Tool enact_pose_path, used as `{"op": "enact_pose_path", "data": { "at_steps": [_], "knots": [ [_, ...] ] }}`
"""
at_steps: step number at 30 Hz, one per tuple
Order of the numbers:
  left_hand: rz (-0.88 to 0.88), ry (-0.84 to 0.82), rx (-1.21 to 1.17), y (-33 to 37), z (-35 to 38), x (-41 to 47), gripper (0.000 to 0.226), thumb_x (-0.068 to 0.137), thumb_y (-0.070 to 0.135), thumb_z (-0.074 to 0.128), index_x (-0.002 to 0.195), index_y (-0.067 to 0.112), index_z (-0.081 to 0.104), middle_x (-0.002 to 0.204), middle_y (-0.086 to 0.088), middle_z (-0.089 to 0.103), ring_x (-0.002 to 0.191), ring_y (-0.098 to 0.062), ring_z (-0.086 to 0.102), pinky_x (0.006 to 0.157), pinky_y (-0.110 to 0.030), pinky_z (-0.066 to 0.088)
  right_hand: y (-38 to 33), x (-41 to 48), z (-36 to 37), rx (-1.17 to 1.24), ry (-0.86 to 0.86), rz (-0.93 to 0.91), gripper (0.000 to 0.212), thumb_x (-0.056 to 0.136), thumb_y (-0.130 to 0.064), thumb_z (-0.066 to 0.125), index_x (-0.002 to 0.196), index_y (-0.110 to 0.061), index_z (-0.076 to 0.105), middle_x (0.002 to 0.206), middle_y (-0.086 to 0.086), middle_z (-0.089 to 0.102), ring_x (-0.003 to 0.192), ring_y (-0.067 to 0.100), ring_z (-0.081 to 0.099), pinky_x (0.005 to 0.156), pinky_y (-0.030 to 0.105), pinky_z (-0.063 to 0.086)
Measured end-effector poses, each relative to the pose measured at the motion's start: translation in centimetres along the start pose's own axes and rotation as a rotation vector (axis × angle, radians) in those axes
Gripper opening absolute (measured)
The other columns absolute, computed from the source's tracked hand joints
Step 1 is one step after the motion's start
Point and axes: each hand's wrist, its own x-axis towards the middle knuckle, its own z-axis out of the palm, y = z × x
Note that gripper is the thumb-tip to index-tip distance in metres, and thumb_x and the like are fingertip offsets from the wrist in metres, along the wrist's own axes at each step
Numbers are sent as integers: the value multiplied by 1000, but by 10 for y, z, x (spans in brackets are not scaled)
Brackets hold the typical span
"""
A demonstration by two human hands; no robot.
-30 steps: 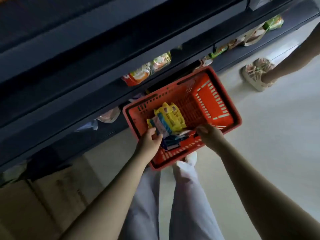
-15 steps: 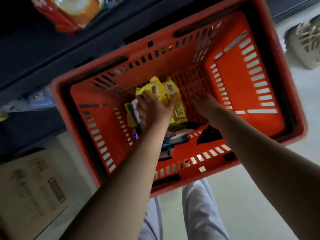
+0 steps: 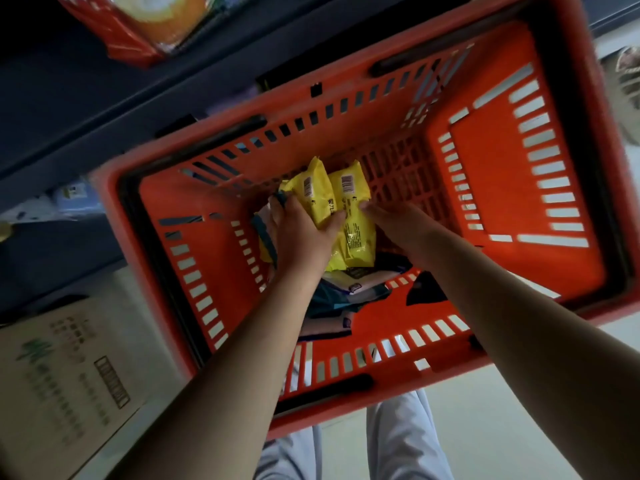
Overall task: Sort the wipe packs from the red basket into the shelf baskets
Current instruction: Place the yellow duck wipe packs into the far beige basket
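Note:
The red basket (image 3: 491, 174) fills the view, with wipe packs piled at its near left corner. Two yellow wipe packs (image 3: 349, 202) lie side by side on top, barcodes up. My left hand (image 3: 301, 233) is inside the basket and grips the left yellow pack, thumb across its front. My right hand (image 3: 394, 223) reaches in from the right and its fingertips touch the right yellow pack's edge. Blue and white wipe packs (image 3: 346, 292) lie under the yellow ones, partly hidden by my arms.
A dark shelf unit (image 3: 104, 98) runs along the top left, with an orange and red packet (image 3: 145, 22) on it and pale packs (image 3: 65, 202) lower down. A cardboard box (image 3: 69, 382) stands at lower left. Someone's sandalled foot (image 3: 628, 77) is at the right edge.
The view has closed in on the basket. Both hands went deeper into it; my left hand took hold of a yellow pack and my right hand moved left onto the other yellow pack.

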Motion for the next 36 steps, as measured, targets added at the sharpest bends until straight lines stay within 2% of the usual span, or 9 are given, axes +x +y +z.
{"op": "enact_pose_path", "data": {
  "at_steps": [6,12,16,19,22,25,28,33,36],
  "knots": [
    [29,169,19,-10,-26,-19,38,91,44,59,99,7,64,141,-10,42,126,-29,41,96,-27,30,-8,-13,7,124,-11,-104,52,85,-55,60,117,-14,63,118,8,67,111,27,62,101,52,46],
    [69,20,-330,0,-55,-59,20,94,49,52,85,32,56,87,-3,64,78,-25,63,71,-44,52,-26,-63,-4,367,-78,-214,60,90,-40,61,123,7,46,129,36,47,120,51,49,96,68,42],
    [75,-125,-676,33,-92,-109,18,91,47,58,78,58,64,93,7,70,94,-20,67,89,-52,53,-48,-130,-15,531,-190,-296,57,95,-45,41,131,-1,48,129,24,58,119,36,58,97,50,50],
    [158,-201,-795,64,-136,-160,13,92,43,59,95,53,67,105,13,72,104,-12,67,93,-46,51,-79,-196,-16,561,-214,-384,56,91,-44,51,111,8,50,105,31,59,95,37,61,85,50,50],
    [225,-174,-875,94,-189,-228,21,86,47,63,105,39,67,111,0,71,106,-23,66,97,-53,49,-114,-269,-18,635,-176,-428,32,77,-32,73,87,-9,54,84,15,61,73,26,60,71,40,51],
    [256,-123,-990,117,-238,-291,18,86,41,63,101,33,68,105,-1,73,99,-20,69,94,-50,50,-146,-339,-23,666,-186,-487,58,56,-35,88,98,-15,54,93,10,61,79,23,64,72,38,53],
    [276,-65,-1178,129,-283,-347,29,82,30,60,108,18,66,107,-8,73,97,-22,69,92,-47,51,-177,-408,-23,585,-226,-551,70,63,-22,79,125,-15,50,104,7,68,86,20,72,66,31,57],
    [289,-49,-1409,113,-353,-402,39,90,32,52,121,11,64,116,-15,69,98,-28,70,68,-38,57,-221,-490,7,429,-334,-583,55,70,-17,78,121,-10,60,110,13,72,100,32,70,84,49,57],
    [259,-6,-1484,85,-394,-422,39,98,34,44,126,13,62,119,-13,68,105,-29,67,77,-40,54,-248,-522,47,389,-324,-609,51,72,-14,78,120,-12,60,108,13,73,97,33,70,85,55,55]
  ]
}}
